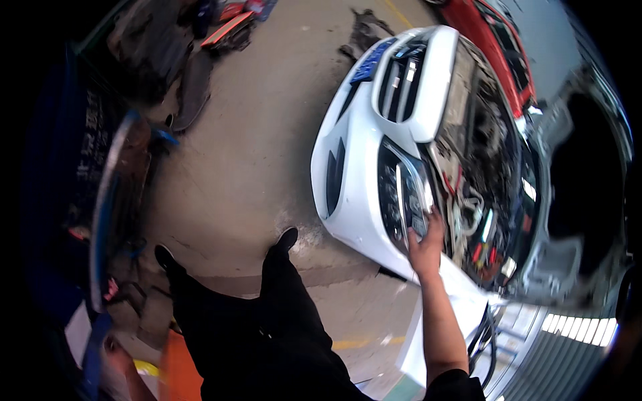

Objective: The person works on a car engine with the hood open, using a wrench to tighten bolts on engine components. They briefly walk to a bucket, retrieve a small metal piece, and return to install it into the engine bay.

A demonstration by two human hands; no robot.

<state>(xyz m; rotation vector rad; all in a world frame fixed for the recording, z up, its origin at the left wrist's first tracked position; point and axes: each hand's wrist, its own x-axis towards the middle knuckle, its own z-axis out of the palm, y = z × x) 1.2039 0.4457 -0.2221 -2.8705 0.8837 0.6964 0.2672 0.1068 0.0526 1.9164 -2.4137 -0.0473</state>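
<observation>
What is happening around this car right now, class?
A person in black trousers stands on the concrete floor beside a white car with its bonnet up. Their right hand rests on the front edge by the headlight, next to the exposed engine bay. The left hand is out of view.

White front bumper on the car's nose, dark grille with chrome trim — glossy, mounted, standing above concrete floor.

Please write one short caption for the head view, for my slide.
Right hand rests on the headlight of a white car.
</observation>
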